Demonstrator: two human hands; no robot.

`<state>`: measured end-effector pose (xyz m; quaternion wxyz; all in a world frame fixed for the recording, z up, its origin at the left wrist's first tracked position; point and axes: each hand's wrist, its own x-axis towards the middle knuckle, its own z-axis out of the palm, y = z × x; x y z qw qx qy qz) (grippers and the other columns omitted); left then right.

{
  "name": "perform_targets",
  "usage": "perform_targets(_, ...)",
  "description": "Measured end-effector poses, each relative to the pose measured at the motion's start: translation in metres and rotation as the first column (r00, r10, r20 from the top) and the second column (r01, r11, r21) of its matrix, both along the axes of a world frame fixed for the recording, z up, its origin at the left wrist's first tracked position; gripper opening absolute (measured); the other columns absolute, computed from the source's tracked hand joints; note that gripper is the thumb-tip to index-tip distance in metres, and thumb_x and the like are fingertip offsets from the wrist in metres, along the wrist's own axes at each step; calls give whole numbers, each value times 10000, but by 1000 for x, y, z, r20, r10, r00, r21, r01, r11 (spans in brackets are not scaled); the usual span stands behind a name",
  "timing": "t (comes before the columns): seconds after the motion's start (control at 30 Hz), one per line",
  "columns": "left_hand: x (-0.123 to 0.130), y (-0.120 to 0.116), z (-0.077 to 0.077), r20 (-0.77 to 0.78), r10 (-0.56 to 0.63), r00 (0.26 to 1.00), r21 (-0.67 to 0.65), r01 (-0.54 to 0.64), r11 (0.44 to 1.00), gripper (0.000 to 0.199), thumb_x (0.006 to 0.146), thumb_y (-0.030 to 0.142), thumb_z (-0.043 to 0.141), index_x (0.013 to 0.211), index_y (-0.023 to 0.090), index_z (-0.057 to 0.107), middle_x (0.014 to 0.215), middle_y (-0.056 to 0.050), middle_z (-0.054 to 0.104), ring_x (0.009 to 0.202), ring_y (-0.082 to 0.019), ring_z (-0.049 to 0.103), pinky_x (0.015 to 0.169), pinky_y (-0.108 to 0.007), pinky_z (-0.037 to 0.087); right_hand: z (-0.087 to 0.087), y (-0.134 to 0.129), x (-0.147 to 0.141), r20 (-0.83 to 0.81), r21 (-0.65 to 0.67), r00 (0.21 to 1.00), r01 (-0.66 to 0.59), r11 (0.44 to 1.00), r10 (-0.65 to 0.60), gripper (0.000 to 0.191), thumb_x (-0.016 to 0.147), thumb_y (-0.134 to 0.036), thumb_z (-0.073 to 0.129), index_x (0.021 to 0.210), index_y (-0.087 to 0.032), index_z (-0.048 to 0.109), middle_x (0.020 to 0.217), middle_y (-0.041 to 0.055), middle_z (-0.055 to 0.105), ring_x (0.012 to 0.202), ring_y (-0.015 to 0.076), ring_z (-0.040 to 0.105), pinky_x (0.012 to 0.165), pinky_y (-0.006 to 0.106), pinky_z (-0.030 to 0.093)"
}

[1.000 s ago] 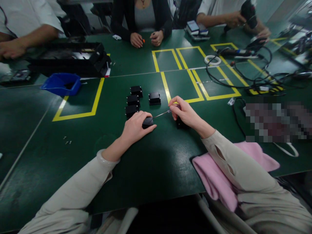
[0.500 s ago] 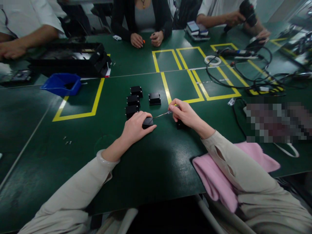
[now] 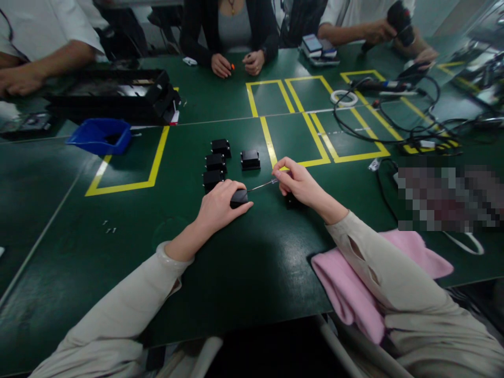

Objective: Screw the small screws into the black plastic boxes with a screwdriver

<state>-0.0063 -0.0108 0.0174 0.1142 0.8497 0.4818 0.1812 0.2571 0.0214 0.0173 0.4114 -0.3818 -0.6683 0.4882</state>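
My left hand grips a small black box and keeps it down on the green table. In my right hand is a screwdriver; its thin metal shaft points left, with the tip at the side of that box. Whether the tip sits on a screw is too small to tell. Under my right hand lies another dark box, partly hidden. Beyond my left hand stands a column of similar black boxes, with one more black box just right of them.
Several tiny screws lie on the left. A blue bin stands before stacked black trays. A pink cloth lies beneath my right forearm. Black cables and a white tape roll are at right. Co-workers sit opposite.
My right hand has shifted very slightly, with the screwdriver still aimed at the box. My left hand and the boxes stay in place.
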Motion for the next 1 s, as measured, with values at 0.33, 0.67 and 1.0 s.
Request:
perform_targets(0.33,0,0,0,4,1,1000,-4,-1,1000,359,972,536,647,1149,225,624,1154,-102,706,1081,-313,661,909,-447,544,2,-1,0,26,7,1000,4,1000,-4,143,1049,-335,561,972,-223,517,519,-110,489,447,95,493,492,232,357)
perform_targets(0.67,0,-1,1,4,3,1000,-8,-3,1000,354,969,525,655,1150,223,625,1150,-99,705,1079,-309,661,902,-440,543,2,-1,0,35,3,999,1,1000,-2,174,1060,-362,546,965,-219,519,510,-112,472,449,94,494,493,229,360)
perform_targets(1.0,1,-1,0,-1,7,1000,8,-7,1000,341,966,512,667,1144,223,630,1135,-93,705,1073,-305,659,912,-428,540,0,0,0,43,14,999,-7,1000,6,162,1056,-358,551,978,-221,513,519,-106,501,449,96,483,491,232,358)
